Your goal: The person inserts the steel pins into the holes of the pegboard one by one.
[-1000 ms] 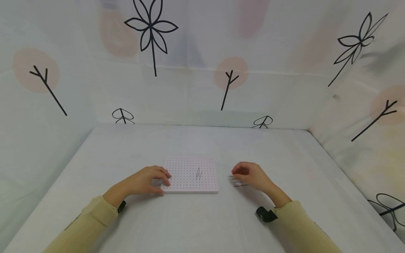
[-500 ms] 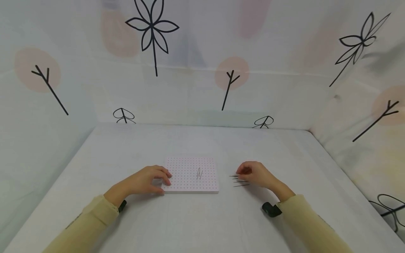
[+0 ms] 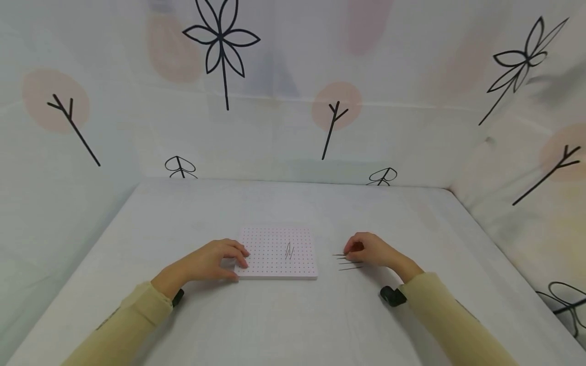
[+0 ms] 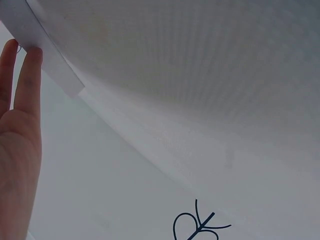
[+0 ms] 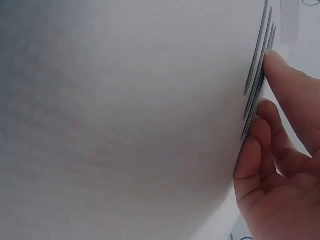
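Observation:
A white board with rows of small holes (image 3: 265,259) lies on the table, with a few thin pins (image 3: 289,251) standing in its right part. My left hand (image 3: 220,260) rests at the board's left edge, fingers over the top and thumb at the front corner; in the left wrist view straight fingers (image 4: 30,75) touch the board's side. Right of the board, my right hand (image 3: 373,250) is bent down over several thin grey metal pins (image 3: 350,269) lying on the table. Its thumb (image 5: 290,90) and curved fingertips sit apart, right at the pins.
A white cloth (image 3: 284,325) covers the table. Printed fabric walls (image 3: 270,127) rise behind it and at both sides. A dark wrist device (image 3: 392,296) hangs below the right sleeve, close over the tabletop.
My right hand has shifted slightly right along the lying pins and come to rest with its fingertips at them. The left hand and the board stay the same.

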`<state>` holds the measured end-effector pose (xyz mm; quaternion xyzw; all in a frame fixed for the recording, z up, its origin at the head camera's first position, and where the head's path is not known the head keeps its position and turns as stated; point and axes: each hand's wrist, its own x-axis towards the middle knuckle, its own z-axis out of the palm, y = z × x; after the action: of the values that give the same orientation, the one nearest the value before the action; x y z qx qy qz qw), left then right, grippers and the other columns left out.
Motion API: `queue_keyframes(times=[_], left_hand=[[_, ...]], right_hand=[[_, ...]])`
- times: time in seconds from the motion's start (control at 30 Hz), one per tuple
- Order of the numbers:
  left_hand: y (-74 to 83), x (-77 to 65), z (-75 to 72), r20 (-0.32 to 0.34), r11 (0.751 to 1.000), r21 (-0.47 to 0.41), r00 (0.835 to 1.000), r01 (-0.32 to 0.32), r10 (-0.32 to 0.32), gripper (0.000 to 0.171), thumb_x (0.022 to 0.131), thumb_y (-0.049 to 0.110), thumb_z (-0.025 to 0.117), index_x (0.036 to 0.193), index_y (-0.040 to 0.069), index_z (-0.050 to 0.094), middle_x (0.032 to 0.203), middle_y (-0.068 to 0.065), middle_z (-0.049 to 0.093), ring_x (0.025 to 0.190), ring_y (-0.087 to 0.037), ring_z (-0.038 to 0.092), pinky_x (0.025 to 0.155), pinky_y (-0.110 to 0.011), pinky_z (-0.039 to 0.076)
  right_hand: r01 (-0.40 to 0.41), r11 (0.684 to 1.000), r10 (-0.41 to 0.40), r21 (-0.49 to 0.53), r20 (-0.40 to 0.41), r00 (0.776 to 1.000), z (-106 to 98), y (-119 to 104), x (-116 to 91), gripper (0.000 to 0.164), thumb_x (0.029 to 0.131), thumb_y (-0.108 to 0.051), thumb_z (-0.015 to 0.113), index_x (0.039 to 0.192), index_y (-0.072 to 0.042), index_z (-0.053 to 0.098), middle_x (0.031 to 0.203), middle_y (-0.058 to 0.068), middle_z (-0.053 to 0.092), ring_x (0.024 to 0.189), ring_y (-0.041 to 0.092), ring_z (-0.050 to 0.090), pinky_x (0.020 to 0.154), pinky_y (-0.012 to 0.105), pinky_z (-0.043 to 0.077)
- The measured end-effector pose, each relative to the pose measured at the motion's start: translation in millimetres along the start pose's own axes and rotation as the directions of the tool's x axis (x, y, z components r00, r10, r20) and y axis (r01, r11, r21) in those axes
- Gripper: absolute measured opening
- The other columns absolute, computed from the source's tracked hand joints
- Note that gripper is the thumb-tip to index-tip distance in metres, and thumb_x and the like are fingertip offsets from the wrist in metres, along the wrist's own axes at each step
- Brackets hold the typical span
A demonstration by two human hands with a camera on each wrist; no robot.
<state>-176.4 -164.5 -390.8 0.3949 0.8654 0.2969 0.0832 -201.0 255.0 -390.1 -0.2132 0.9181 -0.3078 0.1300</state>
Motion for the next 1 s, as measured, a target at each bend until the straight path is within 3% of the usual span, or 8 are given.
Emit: queue_keyframes(times=[0.27,0.57,1.0], left_hand=[[1.5,0.4,-0.9,0.013,1.000,0.003,1.000,0.023,-0.023,0.021,0.074,0.014,0.079,0.091,0.021,0.070,0.115,0.003,0.059,0.113,-0.022,0.050,0.096,-0.043,0.041],[0.6,0.5,0.0,0.020,0.999,-0.002,0.999,0.037,-0.037,0.022,0.074,0.015,0.079,0.091,0.022,0.070,0.115,0.004,0.059,0.113,-0.022,0.050,0.097,-0.042,0.040],[2.3,0.4,-1.6,0.031,0.999,-0.016,0.998,0.047,-0.047,0.021,0.074,0.014,0.079,0.092,0.022,0.070,0.116,0.002,0.059,0.114,-0.023,0.050,0.097,-0.044,0.039]], right_hand=[[-0.041,0.999,0.040,0.029,0.044,0.998,1.6,0.0,1.6,0.005,0.086,-0.010,0.066,0.088,-0.006,0.065,0.083,-0.002,0.060,0.076,0.014,0.049,0.069,0.029,0.043],[-0.016,1.000,0.015,0.015,0.061,0.998,2.7,1.8,-0.3,0.005,0.088,-0.010,0.063,0.090,-0.005,0.062,0.084,-0.002,0.059,0.078,0.014,0.049,0.069,0.029,0.043],[0.023,0.999,-0.023,0.024,-0.018,1.000,1.8,2.5,-2.4,0.005,0.091,-0.012,0.059,0.090,-0.007,0.058,0.085,-0.002,0.056,0.079,0.015,0.049,0.069,0.028,0.043]])
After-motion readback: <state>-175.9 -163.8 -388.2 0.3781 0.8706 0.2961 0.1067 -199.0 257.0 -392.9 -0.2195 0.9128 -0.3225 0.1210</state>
